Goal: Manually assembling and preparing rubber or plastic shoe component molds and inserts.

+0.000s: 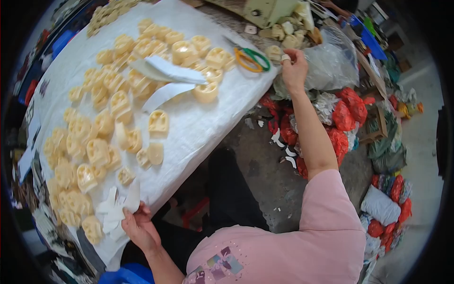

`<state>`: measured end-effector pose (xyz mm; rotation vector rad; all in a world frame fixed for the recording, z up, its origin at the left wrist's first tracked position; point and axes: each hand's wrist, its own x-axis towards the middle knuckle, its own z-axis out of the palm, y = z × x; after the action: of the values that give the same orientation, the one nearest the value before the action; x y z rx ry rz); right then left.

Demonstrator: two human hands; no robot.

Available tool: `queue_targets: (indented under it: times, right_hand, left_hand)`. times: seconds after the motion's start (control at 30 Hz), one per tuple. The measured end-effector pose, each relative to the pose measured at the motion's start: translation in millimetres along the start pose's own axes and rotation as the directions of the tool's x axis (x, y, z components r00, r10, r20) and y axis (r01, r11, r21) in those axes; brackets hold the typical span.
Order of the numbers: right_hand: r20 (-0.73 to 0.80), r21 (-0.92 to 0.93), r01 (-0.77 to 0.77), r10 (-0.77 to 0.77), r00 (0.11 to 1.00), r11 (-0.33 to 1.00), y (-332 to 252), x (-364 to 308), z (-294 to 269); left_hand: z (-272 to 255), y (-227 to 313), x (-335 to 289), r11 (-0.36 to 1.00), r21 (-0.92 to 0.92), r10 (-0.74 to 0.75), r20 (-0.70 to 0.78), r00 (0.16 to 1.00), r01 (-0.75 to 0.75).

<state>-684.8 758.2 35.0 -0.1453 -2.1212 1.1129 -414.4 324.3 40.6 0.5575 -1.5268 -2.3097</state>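
Note:
My left hand [142, 228] is at the near left edge of the white-covered table, its thumb and fingers pinching a white strip [134, 198]. More white strips [112, 214] lie in a loose pile beside it. My right arm reaches out past the far right table corner. There my right hand [295, 71] has its fingers curled, with a small white band [285, 57] at one finger; what they grip, if anything, is hidden. Close to that hand are a pale cream piece [273, 52] and scissors [253, 60] with orange and green handles, lying on the cloth.
Many cream moulded pieces [98, 151] cover the table's left and middle, with white curved sheets [175, 71] on top. A clear plastic bag [333, 61] and a pale machine [260, 10] stand beyond. Red bags [341, 116] crowd the floor at right. A blue container [126, 275] sits below.

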Motion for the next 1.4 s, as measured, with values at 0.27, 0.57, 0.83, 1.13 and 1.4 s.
queue_targets:
  times: [0.27, 0.57, 0.83, 1.13, 1.4]
  right_hand:
    - [0.603, 0.405, 0.187, -0.416, 0.681, 0.895, -190, -145, 58]
    - [0.681, 0.417, 0.567, -0.657, 0.323, 0.711, -250, -228, 124]
    - [0.615, 0.32, 0.715, -0.71, 0.342, 0.622, -266, -229, 111]
    - [0.761, 0.313, 0.743, -0.624, 0.176, 0.592, -259, -238, 106]
    - [0.657, 0.508, 0.395, -0.641, 0.397, 0.765, -241, -255, 91]
  left_hand:
    - [-23, 8, 4, 0.983, -0.18, -0.033, -0.04, 0.999, 0.025]
    - [-32, 25, -8, 0.957, -0.288, -0.026, 0.001, 1.0, 0.026]
    - [-37, 20, -11, 0.938, -0.346, -0.038, -0.001, 0.999, 0.036]
    - [-36, 19, -14, 0.949, -0.312, -0.074, -0.046, 0.996, 0.056]
    - [-45, 14, -17, 0.953, -0.298, 0.035, -0.049, 0.998, -0.048]
